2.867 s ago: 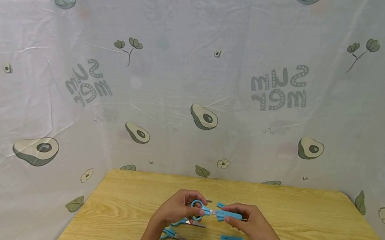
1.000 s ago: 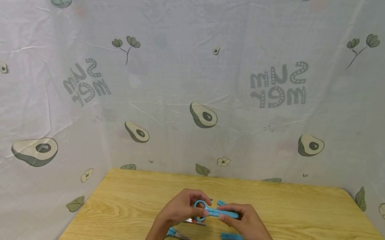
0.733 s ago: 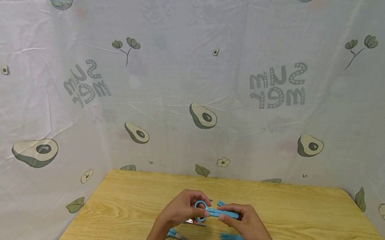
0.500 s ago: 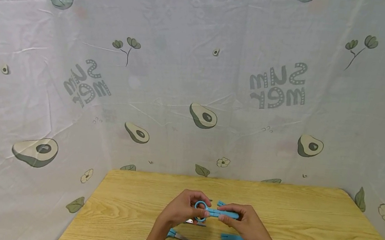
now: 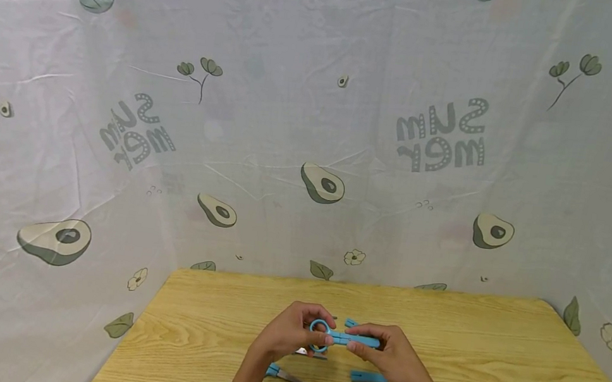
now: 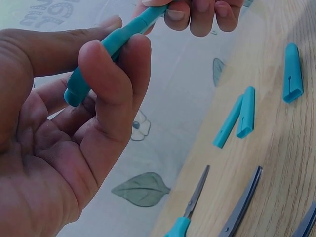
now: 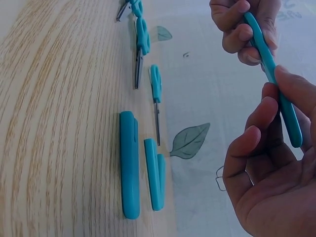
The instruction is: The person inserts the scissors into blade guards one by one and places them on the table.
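My left hand (image 5: 289, 330) grips light blue scissors (image 5: 336, 337) by the handle, thumb on top near the finger loops. My right hand (image 5: 393, 355) pinches a blue blade cover (image 5: 366, 340) between thumb and fingers. The cover sits over the blades and reaches the handle, so no bare metal shows between them. Scissors and cover are held level above the table, in line with each other. In the right wrist view the cover (image 7: 290, 118) runs past the right fingertips, its rounded end pointing to the palm.
On the wooden table (image 5: 492, 354) lie three uncovered blue scissors (image 7: 156, 84), partly hidden by the left hand in the head view. Three loose blade covers lie there too: a nearer one (image 5: 368, 377) and two side by side (image 6: 247, 111). A patterned sheet hangs behind.
Since the oldest frame, the cover has slid left along the blades up to the handle, hiding the metal strip that showed. During the last second the hands have stayed nearly still.
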The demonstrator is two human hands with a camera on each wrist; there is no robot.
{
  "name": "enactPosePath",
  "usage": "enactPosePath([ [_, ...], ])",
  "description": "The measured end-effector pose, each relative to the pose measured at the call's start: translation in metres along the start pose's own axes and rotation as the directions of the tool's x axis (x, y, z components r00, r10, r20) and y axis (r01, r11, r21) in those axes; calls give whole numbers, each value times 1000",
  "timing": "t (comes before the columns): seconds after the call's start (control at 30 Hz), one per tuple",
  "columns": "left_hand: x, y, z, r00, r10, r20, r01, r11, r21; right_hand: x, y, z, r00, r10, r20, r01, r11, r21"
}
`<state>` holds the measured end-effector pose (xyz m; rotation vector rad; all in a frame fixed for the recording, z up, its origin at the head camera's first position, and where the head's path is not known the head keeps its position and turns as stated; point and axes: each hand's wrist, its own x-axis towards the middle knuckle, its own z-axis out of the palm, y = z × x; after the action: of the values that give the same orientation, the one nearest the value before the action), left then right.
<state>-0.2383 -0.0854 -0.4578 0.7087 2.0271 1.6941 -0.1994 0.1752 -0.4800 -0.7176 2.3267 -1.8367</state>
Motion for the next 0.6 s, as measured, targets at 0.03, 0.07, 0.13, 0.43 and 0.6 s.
enactPosePath([
  [0.03, 0, 0, 0, 1000, 0, 1, 0, 1000, -2, 0, 0, 0, 1000, 2, 2, -2, 1000, -5],
  [0.07, 0, 0, 0, 1000, -1, 2, 1, 1000, -5, 0, 0, 0, 1000, 6, 3, -6, 1000, -8],
  [0.13, 1, 0, 0, 1000, -2, 4, 2, 1000, -9, 0, 1, 0, 1000, 16, 5, -16, 1000, -9],
  [0.43, 1, -1, 0, 1000, -6, 11, 6, 1000, -19, 1, 1, -1, 999, 30, 9, -30, 999, -12],
  [0.6, 1, -2, 0, 1000, -10, 4, 10, 1000, -16, 1, 2, -1, 999, 33, 11, -33, 999, -10],
])
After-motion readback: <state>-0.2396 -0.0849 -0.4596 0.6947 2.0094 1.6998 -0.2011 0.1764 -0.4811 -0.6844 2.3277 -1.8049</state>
